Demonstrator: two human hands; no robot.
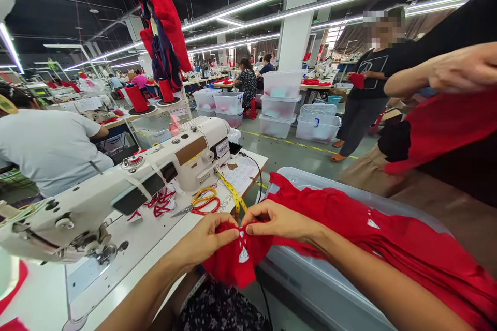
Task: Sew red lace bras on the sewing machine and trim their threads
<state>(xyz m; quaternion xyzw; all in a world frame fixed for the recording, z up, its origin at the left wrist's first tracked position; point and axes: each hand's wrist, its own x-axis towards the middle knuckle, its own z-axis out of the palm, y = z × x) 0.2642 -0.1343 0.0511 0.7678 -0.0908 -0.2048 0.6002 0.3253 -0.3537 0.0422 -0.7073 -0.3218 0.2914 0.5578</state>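
Observation:
Between my two hands hangs a piece of red fabric [229,269] with a white patterned patch [243,254] on it. My left hand [212,235] pinches its upper edge from the left. Close beside it, my right hand [269,220] pinches the same edge, the fingertips of both hands nearly meeting. The fabric drapes down over my lap, at the front edge of the sewing table [155,264]. Just beyond my hands lie scissors [200,201] with orange and red handles and a yellow tape measure [233,194].
A sewing machine [151,165] fills the left side. To my right stands a clear plastic bin [310,274] heaped with red fabric pieces [334,212]. A co-worker's hand [462,70] holds red cloth [446,121] above it. Stacked bins [281,98] stand in the aisle.

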